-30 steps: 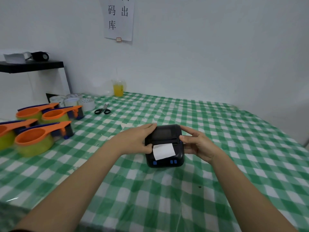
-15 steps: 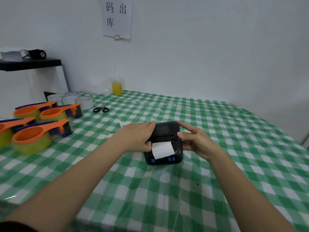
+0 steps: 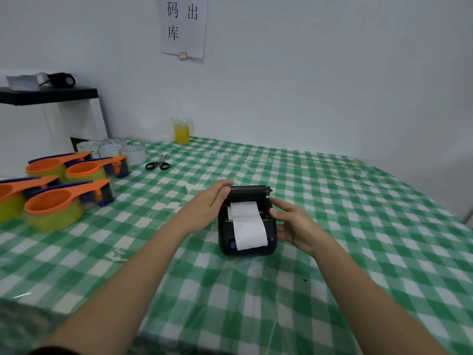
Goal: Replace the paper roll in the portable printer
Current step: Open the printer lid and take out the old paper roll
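A: Status check. The portable printer [image 3: 247, 228] sits on the green-checked tablecloth [image 3: 332, 201], near the table's middle. Its lid [image 3: 249, 191] is tipped up at the far edge, so step 1, opening, reads as done. A paper roll [image 3: 243, 210] lies in the open bay, with its white strip draped forward over the printer's front.

B: Which roll is that, spent or fresh?

A: Cannot tell. No second roll shows beside the printer. Left to do, by my judgement: swap or seat the roll, then shut the lid.

B: Hands?

A: 2 hands bracket the printer. Left hand [image 3: 204, 207] grasps the left side, fingers reaching the lid's corner. Right hand [image 3: 294, 226] cups the right side, thumb at the bay's edge. Both forearms run in from the near edge.
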Demonstrator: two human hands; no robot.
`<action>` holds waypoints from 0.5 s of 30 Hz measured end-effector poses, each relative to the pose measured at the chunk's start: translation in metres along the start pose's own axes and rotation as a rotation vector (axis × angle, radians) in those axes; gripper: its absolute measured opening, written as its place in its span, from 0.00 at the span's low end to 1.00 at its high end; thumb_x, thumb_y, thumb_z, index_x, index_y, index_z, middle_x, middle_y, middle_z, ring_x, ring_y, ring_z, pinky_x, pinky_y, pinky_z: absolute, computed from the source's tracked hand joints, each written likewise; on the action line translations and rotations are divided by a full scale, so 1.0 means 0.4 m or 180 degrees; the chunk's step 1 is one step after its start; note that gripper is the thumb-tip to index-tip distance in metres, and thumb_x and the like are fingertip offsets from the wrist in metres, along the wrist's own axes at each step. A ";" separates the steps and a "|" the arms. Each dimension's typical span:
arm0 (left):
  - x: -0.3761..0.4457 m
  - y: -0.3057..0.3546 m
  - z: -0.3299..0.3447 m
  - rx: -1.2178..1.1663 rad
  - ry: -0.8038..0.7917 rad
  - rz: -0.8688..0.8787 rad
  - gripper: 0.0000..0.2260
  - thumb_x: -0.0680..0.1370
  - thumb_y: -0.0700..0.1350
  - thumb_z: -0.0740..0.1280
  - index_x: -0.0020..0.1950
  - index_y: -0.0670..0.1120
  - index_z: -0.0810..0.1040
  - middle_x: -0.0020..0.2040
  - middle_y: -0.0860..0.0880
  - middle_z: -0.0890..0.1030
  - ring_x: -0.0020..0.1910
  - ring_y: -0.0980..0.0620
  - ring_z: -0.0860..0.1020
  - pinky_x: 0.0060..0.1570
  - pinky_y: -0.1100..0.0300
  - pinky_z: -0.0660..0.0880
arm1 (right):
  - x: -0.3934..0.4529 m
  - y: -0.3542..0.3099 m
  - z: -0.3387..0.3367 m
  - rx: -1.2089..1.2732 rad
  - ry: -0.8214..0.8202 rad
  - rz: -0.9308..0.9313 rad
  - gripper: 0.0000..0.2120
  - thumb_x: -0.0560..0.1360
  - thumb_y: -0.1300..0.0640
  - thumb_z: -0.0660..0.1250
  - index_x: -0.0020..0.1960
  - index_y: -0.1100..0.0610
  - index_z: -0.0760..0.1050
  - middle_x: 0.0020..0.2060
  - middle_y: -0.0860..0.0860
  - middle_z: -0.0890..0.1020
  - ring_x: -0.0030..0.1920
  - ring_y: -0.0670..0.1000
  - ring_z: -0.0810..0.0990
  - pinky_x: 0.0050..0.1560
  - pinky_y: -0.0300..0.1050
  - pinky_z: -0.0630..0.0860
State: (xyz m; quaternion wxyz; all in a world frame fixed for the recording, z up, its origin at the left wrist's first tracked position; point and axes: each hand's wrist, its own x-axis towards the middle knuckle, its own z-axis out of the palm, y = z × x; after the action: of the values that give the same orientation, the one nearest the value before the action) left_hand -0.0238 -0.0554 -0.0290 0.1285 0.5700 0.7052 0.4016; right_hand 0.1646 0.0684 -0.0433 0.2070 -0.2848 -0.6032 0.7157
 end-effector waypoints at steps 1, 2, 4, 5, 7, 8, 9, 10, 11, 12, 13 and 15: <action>0.007 -0.005 0.007 -0.0070 0.0171 -0.0046 0.15 0.81 0.54 0.50 0.62 0.52 0.70 0.55 0.47 0.79 0.54 0.47 0.77 0.53 0.55 0.71 | 0.001 0.002 0.005 -0.0094 0.0046 -0.0018 0.22 0.78 0.63 0.60 0.71 0.54 0.67 0.48 0.51 0.83 0.42 0.53 0.83 0.42 0.48 0.81; 0.013 -0.007 0.011 -0.0118 0.0332 -0.0103 0.14 0.81 0.54 0.50 0.57 0.52 0.71 0.49 0.43 0.79 0.47 0.46 0.77 0.47 0.54 0.71 | 0.001 0.002 0.010 -0.0216 0.0098 -0.0045 0.22 0.79 0.63 0.59 0.72 0.53 0.66 0.48 0.50 0.83 0.44 0.52 0.83 0.43 0.47 0.80; 0.026 -0.006 0.018 -0.0173 0.0548 -0.0204 0.13 0.82 0.54 0.49 0.52 0.50 0.70 0.42 0.42 0.78 0.41 0.47 0.74 0.40 0.57 0.69 | -0.001 -0.001 0.020 -0.0469 0.0191 -0.0103 0.21 0.80 0.62 0.58 0.72 0.53 0.65 0.47 0.48 0.83 0.46 0.49 0.82 0.46 0.44 0.79; 0.033 -0.003 0.021 -0.0180 0.0605 -0.0236 0.13 0.82 0.53 0.49 0.52 0.50 0.71 0.41 0.44 0.77 0.40 0.49 0.74 0.38 0.60 0.68 | 0.000 -0.001 0.023 -0.0570 0.0218 -0.0114 0.21 0.80 0.62 0.57 0.72 0.53 0.65 0.47 0.48 0.83 0.47 0.48 0.81 0.48 0.44 0.78; 0.047 0.008 0.024 -0.0158 0.0607 -0.0316 0.15 0.82 0.53 0.49 0.55 0.48 0.72 0.42 0.50 0.76 0.42 0.51 0.73 0.39 0.62 0.67 | 0.002 0.002 0.028 -0.0736 0.0285 -0.0115 0.21 0.80 0.62 0.57 0.73 0.54 0.64 0.48 0.47 0.82 0.50 0.47 0.80 0.57 0.45 0.76; 0.055 0.013 0.025 -0.0166 0.0569 -0.0397 0.16 0.82 0.53 0.49 0.58 0.47 0.72 0.45 0.50 0.76 0.46 0.52 0.73 0.40 0.61 0.67 | 0.005 0.003 0.030 -0.0829 0.0330 -0.0121 0.21 0.81 0.61 0.56 0.73 0.54 0.64 0.51 0.47 0.82 0.52 0.48 0.80 0.60 0.46 0.74; 0.064 0.016 0.027 -0.0198 0.0528 -0.0514 0.18 0.82 0.53 0.49 0.62 0.46 0.72 0.50 0.51 0.76 0.50 0.52 0.73 0.45 0.60 0.66 | 0.008 0.006 0.033 -0.0969 0.0370 -0.0118 0.21 0.81 0.60 0.56 0.73 0.54 0.63 0.55 0.48 0.81 0.56 0.49 0.79 0.63 0.47 0.72; 0.073 0.017 0.028 -0.0237 0.0501 -0.0649 0.19 0.82 0.53 0.49 0.65 0.45 0.71 0.55 0.50 0.75 0.55 0.51 0.72 0.50 0.61 0.65 | 0.013 0.010 0.034 -0.1145 0.0430 -0.0121 0.21 0.81 0.59 0.56 0.73 0.54 0.62 0.61 0.50 0.79 0.60 0.50 0.77 0.66 0.49 0.70; 0.082 0.014 0.030 -0.0257 0.0480 -0.0755 0.20 0.82 0.53 0.49 0.67 0.44 0.70 0.59 0.48 0.75 0.59 0.49 0.72 0.52 0.61 0.63 | 0.014 0.012 0.036 -0.1316 0.0494 -0.0129 0.22 0.80 0.57 0.57 0.74 0.54 0.62 0.66 0.52 0.76 0.64 0.52 0.75 0.69 0.51 0.68; 0.090 0.010 0.032 -0.0242 0.0454 -0.0828 0.21 0.82 0.53 0.50 0.67 0.43 0.70 0.62 0.46 0.75 0.61 0.47 0.72 0.53 0.61 0.63 | 0.014 0.015 0.037 -0.1438 0.0543 -0.0123 0.23 0.80 0.55 0.58 0.74 0.54 0.62 0.67 0.53 0.75 0.66 0.53 0.74 0.70 0.53 0.67; 0.096 0.006 0.034 -0.0207 0.0433 -0.0880 0.21 0.82 0.54 0.50 0.66 0.43 0.71 0.63 0.44 0.76 0.62 0.46 0.72 0.53 0.60 0.64 | 0.016 0.020 0.033 -0.1534 0.0595 -0.0098 0.22 0.79 0.55 0.59 0.73 0.55 0.63 0.65 0.55 0.77 0.65 0.54 0.75 0.70 0.54 0.67; 0.107 -0.003 0.037 -0.0092 0.0386 -0.0964 0.21 0.81 0.56 0.51 0.55 0.43 0.76 0.56 0.43 0.79 0.54 0.45 0.75 0.50 0.57 0.66 | 0.015 0.020 0.025 -0.1762 0.0681 -0.0108 0.19 0.78 0.55 0.61 0.69 0.55 0.70 0.55 0.59 0.83 0.58 0.59 0.80 0.65 0.56 0.72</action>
State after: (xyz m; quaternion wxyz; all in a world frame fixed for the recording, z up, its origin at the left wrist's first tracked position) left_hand -0.0287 -0.0103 -0.0277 0.1530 0.4299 0.7837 0.4214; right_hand 0.1538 0.0634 -0.0509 0.1958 -0.3940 -0.7549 0.4864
